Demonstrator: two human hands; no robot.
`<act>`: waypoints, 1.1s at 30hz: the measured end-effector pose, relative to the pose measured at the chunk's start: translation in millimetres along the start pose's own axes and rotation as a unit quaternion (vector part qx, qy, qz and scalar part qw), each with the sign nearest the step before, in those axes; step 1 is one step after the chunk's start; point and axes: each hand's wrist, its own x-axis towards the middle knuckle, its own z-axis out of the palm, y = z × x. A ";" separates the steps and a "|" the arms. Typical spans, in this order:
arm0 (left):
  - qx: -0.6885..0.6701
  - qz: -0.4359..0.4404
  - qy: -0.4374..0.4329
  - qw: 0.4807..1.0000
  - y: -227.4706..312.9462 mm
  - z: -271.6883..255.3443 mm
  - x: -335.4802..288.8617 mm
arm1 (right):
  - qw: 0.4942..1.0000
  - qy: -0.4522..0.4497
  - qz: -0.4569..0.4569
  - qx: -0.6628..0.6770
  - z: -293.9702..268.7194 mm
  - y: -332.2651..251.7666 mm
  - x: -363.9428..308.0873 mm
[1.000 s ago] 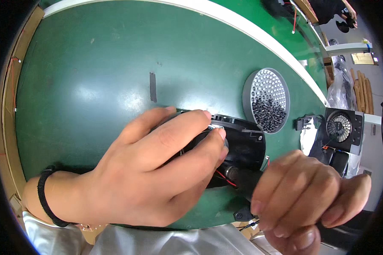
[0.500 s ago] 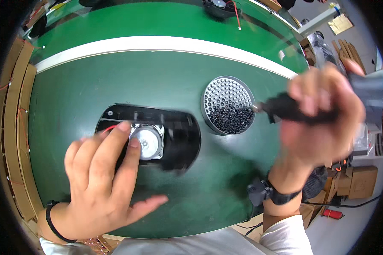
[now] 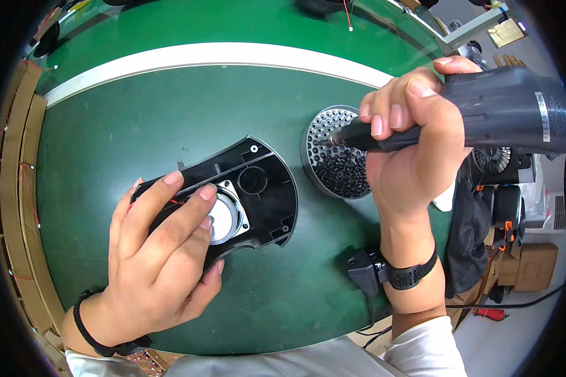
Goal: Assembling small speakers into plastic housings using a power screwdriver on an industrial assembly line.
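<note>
Black housing (image 3: 270, 204) on green bench (image 3: 126, 132), left of centre; speaker (image 3: 225, 218) sits in it. Left hand (image 3: 160, 248) over both — whether clamped, can't tell. Right hand (image 3: 418, 147) wrapped round screwdriver (image 3: 497, 103), bit over screw tray (image 3: 333, 117), nearer bench's right edge. Probably screw pick-up — calls for lining bit with one screw.

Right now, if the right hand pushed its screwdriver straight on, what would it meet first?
Most likely the perforated plate in the round tray, beside the heaped black screws: the electric screwdriver in the right hand points over it. Depth is unclear, so its tip may already touch.
</note>
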 end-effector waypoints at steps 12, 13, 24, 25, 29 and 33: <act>0.008 0.015 -0.027 0.999 -3.0 -1.2 -1.7 | 0.999 -0.020 -0.019 0.024 -5.6 4.6 1.2; 0.019 0.007 -0.031 0.999 -3.0 -1.0 -2.3 | 0.999 -0.022 -0.017 0.025 -5.3 6.3 0.6; 0.012 0.036 -0.022 0.999 -5.6 1.2 2.1 | 0.992 -0.086 -0.015 0.090 -18.3 -72.6 5.4; 0.014 0.042 -0.021 0.999 -4.9 2.0 2.4 | 0.989 -0.084 0.007 0.120 -17.6 -86.5 -0.3; 0.005 0.025 -0.027 0.999 -4.5 1.6 3.4 | 0.990 -0.042 0.012 0.134 -14.1 -102.4 -37.6; 0.011 -0.003 -0.028 1.000 -4.6 4.0 -0.1 | 0.869 -0.454 0.146 0.135 5.2 -77.4 0.6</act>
